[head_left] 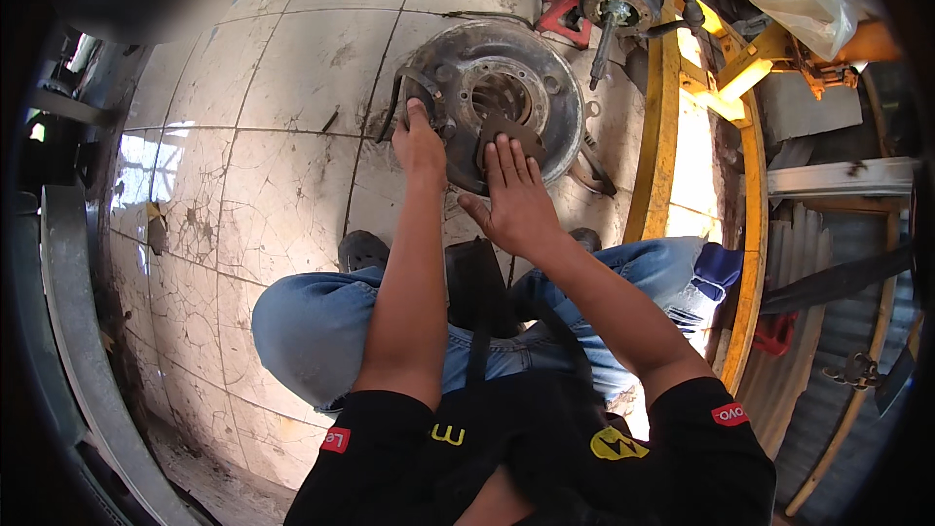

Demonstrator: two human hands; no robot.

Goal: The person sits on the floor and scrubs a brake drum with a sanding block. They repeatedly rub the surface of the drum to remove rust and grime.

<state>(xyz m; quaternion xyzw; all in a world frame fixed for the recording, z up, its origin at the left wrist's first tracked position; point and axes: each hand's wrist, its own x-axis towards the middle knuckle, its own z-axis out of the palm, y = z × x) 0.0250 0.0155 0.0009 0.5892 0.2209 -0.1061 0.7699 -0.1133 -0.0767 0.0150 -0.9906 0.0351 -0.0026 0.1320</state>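
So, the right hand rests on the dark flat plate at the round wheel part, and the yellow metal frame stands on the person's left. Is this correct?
Not quite: the head view shows the yellow metal frame on the person's right, not left. The right hand does rest on the dark flat plate at the round wheel part.

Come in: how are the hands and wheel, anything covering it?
Left hand grips curved dark piece. Right hand flat on brown piece. Brown piece partly covers metal wheel.
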